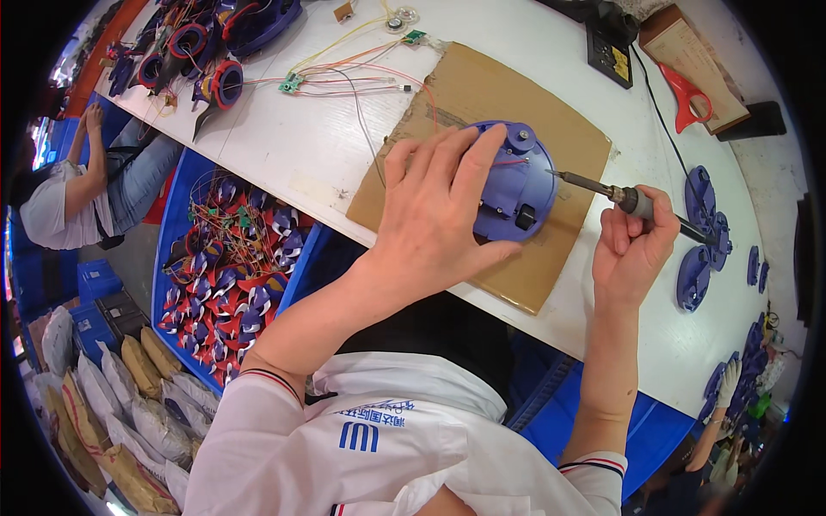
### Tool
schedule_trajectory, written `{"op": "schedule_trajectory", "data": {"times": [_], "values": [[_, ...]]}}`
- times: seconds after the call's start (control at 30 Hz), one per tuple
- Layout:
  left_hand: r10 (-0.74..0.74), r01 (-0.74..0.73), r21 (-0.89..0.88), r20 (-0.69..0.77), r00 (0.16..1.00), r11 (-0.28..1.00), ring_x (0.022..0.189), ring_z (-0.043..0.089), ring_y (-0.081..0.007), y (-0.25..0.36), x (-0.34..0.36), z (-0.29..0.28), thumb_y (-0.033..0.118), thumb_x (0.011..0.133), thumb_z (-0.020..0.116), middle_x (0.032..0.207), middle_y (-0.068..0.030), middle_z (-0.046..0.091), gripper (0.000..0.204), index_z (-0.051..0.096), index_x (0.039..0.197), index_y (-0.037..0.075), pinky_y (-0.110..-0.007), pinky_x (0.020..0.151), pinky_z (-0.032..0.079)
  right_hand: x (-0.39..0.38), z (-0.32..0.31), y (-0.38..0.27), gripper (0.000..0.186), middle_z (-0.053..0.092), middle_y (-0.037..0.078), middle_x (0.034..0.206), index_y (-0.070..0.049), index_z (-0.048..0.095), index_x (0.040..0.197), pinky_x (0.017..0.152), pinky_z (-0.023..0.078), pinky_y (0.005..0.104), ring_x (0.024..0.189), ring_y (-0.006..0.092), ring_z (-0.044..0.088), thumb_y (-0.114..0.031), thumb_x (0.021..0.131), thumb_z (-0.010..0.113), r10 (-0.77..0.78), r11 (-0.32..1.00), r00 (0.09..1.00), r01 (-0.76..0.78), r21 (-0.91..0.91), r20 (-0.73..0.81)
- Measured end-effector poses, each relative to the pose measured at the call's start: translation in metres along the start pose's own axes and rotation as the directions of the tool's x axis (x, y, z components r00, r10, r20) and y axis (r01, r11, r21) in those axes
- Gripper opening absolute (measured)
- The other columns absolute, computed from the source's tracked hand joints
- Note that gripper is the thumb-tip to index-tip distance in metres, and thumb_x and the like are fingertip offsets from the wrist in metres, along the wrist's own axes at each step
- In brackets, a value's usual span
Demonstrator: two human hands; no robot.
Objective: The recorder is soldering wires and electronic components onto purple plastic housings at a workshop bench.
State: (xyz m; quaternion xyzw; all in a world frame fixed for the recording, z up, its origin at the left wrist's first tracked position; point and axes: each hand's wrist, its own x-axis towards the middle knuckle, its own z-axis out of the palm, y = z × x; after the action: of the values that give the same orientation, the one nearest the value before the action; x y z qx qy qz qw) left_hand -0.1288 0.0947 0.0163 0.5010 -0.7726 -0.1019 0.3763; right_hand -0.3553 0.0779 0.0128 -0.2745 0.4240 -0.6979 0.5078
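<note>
A round purple plastic housing lies on a flat piece of brown cardboard on the table. My left hand spans its left side, fingers at the top and thumb near the bottom, holding it down and covering part of it. A small motor-like part, screws, a short red wire and a black switch show on the housing. In my right hand is a soldering iron, gripped by its handle. Its tip points left, at the housing's right edge; whether it touches cannot be made out.
Wired green circuit boards and purple-red toy parts lie at the far left. More purple housings sit to the right. A red-handled tool and a soldering stand are at the back. A blue bin holds toy parts; a co-worker sits left.
</note>
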Motion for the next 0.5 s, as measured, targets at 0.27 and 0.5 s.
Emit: {"op": "schedule_trajectory", "data": {"times": [0.27,0.5], "values": [[-0.363,0.259,-0.290,-0.401,0.841,0.921,0.098,0.058,-0.0286,-0.056,-0.003,-0.021,0.011,0.096,0.056,0.100,-0.0156,0.066,0.020,0.066,0.105,-0.002,-0.035,0.090,0.043,0.004,-0.005,-0.015,0.026,0.040,-0.003,0.061,-0.002,0.060,0.088,0.043,0.021,0.0217,0.042,0.0056,0.025,-0.025,0.097,0.050,0.003,0.993,0.998,-0.009,0.115,0.056],[-0.054,0.441,0.511,-0.607,0.793,0.738,0.110,0.054,-0.0302,-0.148,0.003,-0.052,0.033,0.088,0.069,0.110,-0.0158,0.064,0.034,0.068,0.110,0.007,-0.042,0.099,0.037,0.007,-0.006,-0.014,0.027,0.041,-0.003,0.061,-0.001,0.058,0.088,0.042,0.020,0.0213,0.044,0.0053,0.026,-0.025,0.098,0.049,0.054,0.986,0.997,-0.060,0.154,0.047]]}}
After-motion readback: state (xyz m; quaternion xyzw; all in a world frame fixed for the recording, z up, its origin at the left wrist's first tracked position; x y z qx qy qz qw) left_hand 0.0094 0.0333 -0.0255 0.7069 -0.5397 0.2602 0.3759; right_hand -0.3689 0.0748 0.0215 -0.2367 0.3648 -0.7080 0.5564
